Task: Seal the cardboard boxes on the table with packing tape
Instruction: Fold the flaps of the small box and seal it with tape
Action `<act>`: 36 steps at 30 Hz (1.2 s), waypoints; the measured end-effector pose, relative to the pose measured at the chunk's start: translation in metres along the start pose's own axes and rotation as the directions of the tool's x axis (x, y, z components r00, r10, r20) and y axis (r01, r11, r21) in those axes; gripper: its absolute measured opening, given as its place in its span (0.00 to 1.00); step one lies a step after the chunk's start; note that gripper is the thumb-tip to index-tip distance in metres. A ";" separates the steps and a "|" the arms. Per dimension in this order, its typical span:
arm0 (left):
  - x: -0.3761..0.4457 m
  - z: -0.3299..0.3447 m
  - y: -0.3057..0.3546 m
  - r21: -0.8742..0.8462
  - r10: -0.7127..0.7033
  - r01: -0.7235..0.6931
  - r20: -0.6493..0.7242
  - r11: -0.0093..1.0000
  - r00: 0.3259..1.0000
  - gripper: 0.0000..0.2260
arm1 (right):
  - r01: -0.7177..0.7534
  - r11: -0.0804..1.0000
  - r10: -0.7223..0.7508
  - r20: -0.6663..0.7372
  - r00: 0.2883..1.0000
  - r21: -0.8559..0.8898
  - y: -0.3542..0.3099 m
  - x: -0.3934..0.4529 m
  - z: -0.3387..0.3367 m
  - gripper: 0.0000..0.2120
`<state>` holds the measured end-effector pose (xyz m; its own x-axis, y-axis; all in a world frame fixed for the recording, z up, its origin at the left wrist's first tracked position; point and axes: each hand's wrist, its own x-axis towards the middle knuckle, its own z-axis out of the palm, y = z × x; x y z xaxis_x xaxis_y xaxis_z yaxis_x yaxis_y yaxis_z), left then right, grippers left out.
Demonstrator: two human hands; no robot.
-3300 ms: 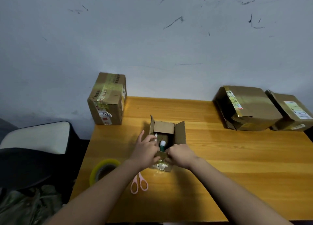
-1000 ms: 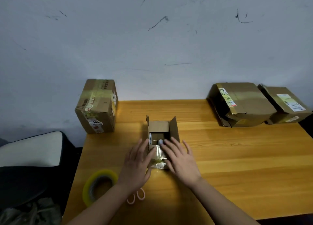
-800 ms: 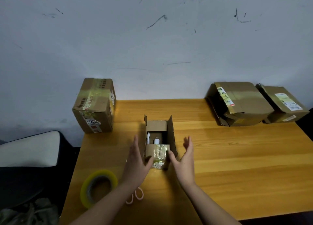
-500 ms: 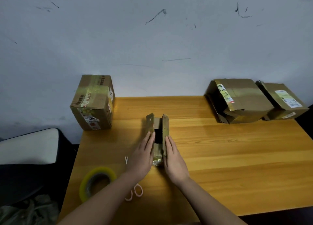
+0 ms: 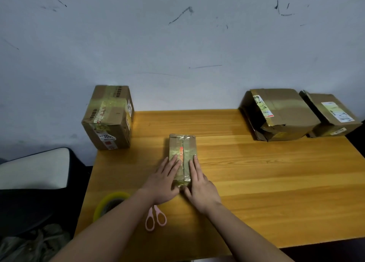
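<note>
I see the small cardboard box lying near the middle of the wooden table, its two top flaps folded shut so their edges meet along a centre seam running away from me. My left hand lies flat on the left flap and my right hand flat on the right flap, fingers straight and pressing down, gripping nothing. Old glossy tape shows on the flaps, and a short red mark sits on the seam just beyond my left fingertips.

The roll of packing tape stands at the table's left edge, near my left forearm. Pink-handled scissors lie just behind my left wrist, between my two forearms, blades hidden under the hand.

A taller taped box sits at the far left corner, overhanging the table's edge. Two flatter boxes lean against the wall at the far right: a crumpled box and, just beside it, a labelled box at the right edge. Between the small box and those two, bare wood stretches wide, and the near right of the table is open as well. A chair stands off the left side.
</note>
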<state>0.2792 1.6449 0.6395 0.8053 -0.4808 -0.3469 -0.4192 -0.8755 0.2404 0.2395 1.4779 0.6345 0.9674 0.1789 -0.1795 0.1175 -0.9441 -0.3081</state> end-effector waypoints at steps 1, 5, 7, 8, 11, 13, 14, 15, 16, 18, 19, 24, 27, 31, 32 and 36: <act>0.000 -0.002 -0.001 -0.015 0.006 -0.005 0.018 1.000 1.000 0.38 | -0.007 0.999 0.007 -0.002 1.000 0.033 0.001 -0.001 0.000 0.39; -0.002 -0.008 -0.005 -0.099 0.025 -0.021 0.037 0.995 0.999 0.36 | -0.016 0.993 0.014 0.014 1.000 0.119 0.004 -0.002 0.000 0.40; -0.002 -0.008 -0.003 -0.121 0.026 -0.021 0.042 0.992 0.999 0.37 | -0.012 0.994 0.008 0.030 1.000 0.111 0.006 -0.001 -0.001 0.41; -0.002 -0.008 -0.001 -0.113 0.024 -0.019 0.044 0.993 0.999 0.38 | -0.008 0.996 0.004 0.041 0.999 0.091 0.006 0.000 0.000 0.41; -0.002 -0.010 0.004 -0.051 0.004 0.000 0.069 0.999 0.998 0.40 | -0.001 1.000 0.001 0.077 0.997 -0.005 0.004 0.002 -0.002 0.44; -0.001 -0.014 0.006 -0.072 -0.002 0.008 0.089 0.997 0.996 0.40 | 0.008 0.999 -0.005 0.089 0.996 -0.043 0.004 0.004 -0.005 0.45; 0.000 -0.016 0.007 -0.162 -0.002 0.015 0.078 0.987 0.997 0.38 | 0.008 0.999 -0.004 0.093 0.996 -0.035 0.005 0.004 -0.008 0.45; 0.000 -0.020 0.006 -0.316 -0.020 0.030 0.036 0.948 0.999 0.33 | 0.003 1.000 -0.002 0.094 0.996 -0.013 0.006 0.004 -0.012 0.43; 0.000 -0.023 0.005 -0.490 -0.061 0.035 -0.037 0.871 0.997 0.27 | -0.010 1.000 0.008 0.085 0.996 0.018 0.007 0.004 -0.017 0.41; -0.006 -0.033 -0.003 -0.714 -0.212 0.043 -0.148 0.698 0.966 0.15 | -0.042 0.993 0.040 0.023 0.999 0.107 0.007 0.004 -0.027 0.34; -0.011 -0.039 -0.008 -0.764 -0.282 0.052 -0.173 0.644 0.944 0.14 | -0.048 0.987 0.053 -0.026 0.998 0.151 0.005 0.004 -0.032 0.30; -0.060 -0.024 -0.048 -0.787 -0.465 0.175 -0.157 0.592 0.871 0.13 | 0.158 0.970 -0.066 -0.424 0.903 0.186 -0.027 0.003 -0.040 0.20; -0.102 0.010 -0.064 -0.464 -0.492 0.385 -0.131 0.798 0.861 0.06 | 0.338 0.923 -0.246 -0.393 0.886 0.183 -0.061 0.000 -0.030 0.17; -0.135 0.051 -0.058 0.096 -0.395 0.386 0.115 0.918 0.912 0.29 | 0.399 0.883 -0.355 -0.203 0.913 0.248 -0.097 -0.001 0.002 0.11; -0.136 0.060 -0.056 0.146 -0.416 0.398 0.124 0.906 0.901 0.30 | 0.373 0.884 -0.335 -0.176 0.926 0.282 -0.102 -0.001 0.009 0.11; -0.132 0.066 -0.052 0.154 -0.467 0.464 -0.021 0.872 0.884 0.17 | 0.167 0.899 -0.166 -0.039 0.985 0.406 -0.107 0.004 0.021 0.11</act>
<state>0.1673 1.7509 0.6128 0.9165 -0.0151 -0.3997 -0.0561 -0.9943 -0.0912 0.2258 1.5854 0.6476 0.9426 0.3217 -0.0890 0.1762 -0.7061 -0.6859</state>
